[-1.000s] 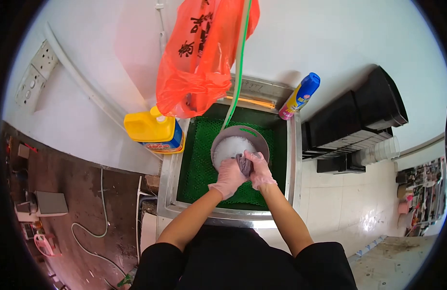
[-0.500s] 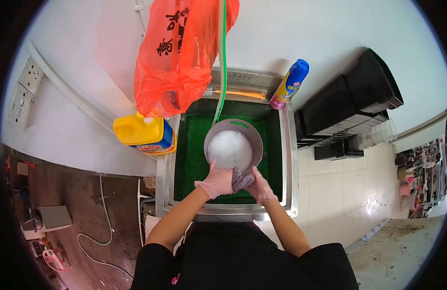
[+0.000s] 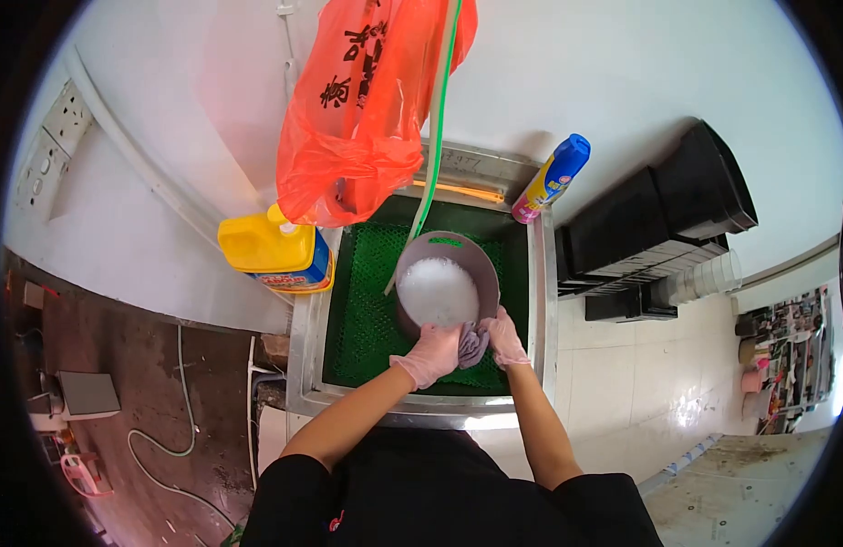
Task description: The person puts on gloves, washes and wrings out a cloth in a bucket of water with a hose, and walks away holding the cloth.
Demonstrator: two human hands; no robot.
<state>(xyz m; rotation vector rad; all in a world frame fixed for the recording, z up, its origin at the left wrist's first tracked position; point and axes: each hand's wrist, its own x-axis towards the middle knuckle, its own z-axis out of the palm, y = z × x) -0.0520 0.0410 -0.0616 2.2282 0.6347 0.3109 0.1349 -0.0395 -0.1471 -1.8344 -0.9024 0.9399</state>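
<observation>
A grey basin with a slotted handle hole stands tilted in the sink, white suds inside it. My left hand, in a clear glove, is at the near rim, closed on a bunched grey cloth. The cloth hangs over the near right side of the basin, between my hands. Also gloved, my right hand grips the right rim, close against the cloth; some of its fingers are hidden. Left of the basin, a green and pale hose comes down into the sink.
The metal sink has green mesh matting. A yellow jug stands on the left, a spray can at the back right corner. A red plastic bag hangs above. Black containers are on the right.
The basin has shifted slightly right and turned, its suds now lying toward its left side. My hands and the cloth have moved right with it, and the hose's lower end has come into view.
</observation>
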